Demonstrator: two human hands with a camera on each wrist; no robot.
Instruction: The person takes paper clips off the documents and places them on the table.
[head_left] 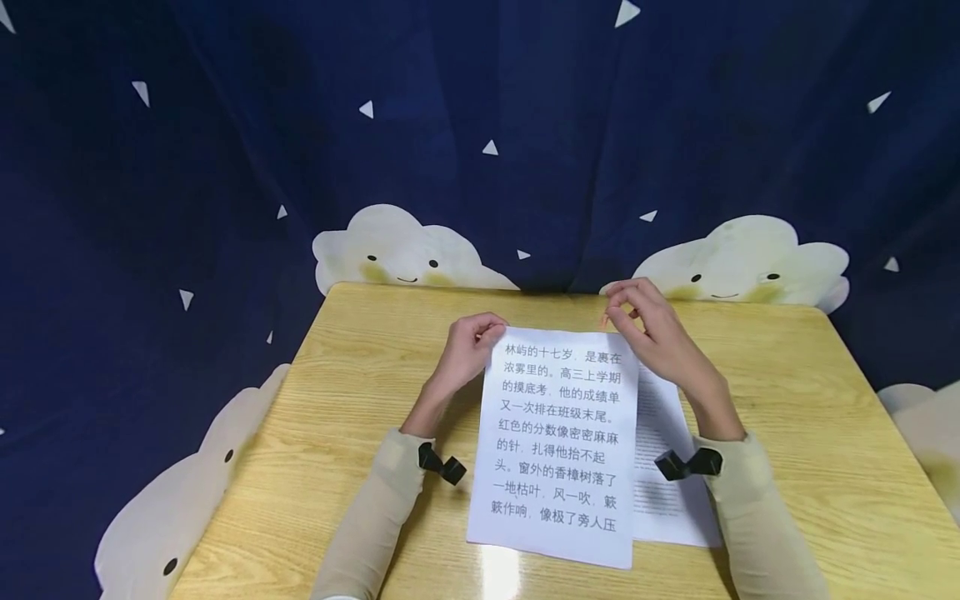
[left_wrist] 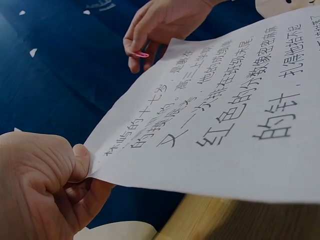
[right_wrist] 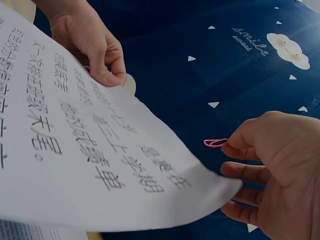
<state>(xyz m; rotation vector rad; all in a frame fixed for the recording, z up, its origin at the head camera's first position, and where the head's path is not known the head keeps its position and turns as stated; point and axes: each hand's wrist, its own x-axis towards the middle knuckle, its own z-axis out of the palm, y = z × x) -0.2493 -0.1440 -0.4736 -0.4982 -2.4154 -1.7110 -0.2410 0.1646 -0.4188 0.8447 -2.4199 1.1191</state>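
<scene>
My left hand pinches the top left corner of a white printed sheet, thumb on top, and holds it raised over the table. At the sheet's top right corner is my right hand. Its thumb and index finger pinch a small pink paper clip, whose loop points out past the fingertips toward the sheet's top edge. The other fingers of that hand lie at the sheet's corner in the right wrist view. In the left wrist view the clip shows just beyond the far corner.
A second sheet with smaller print lies on the wooden table, partly covered by the raised one. Behind the table hangs a dark blue curtain with white triangles and smiling clouds. Black straps with small blocks sit on both wrists.
</scene>
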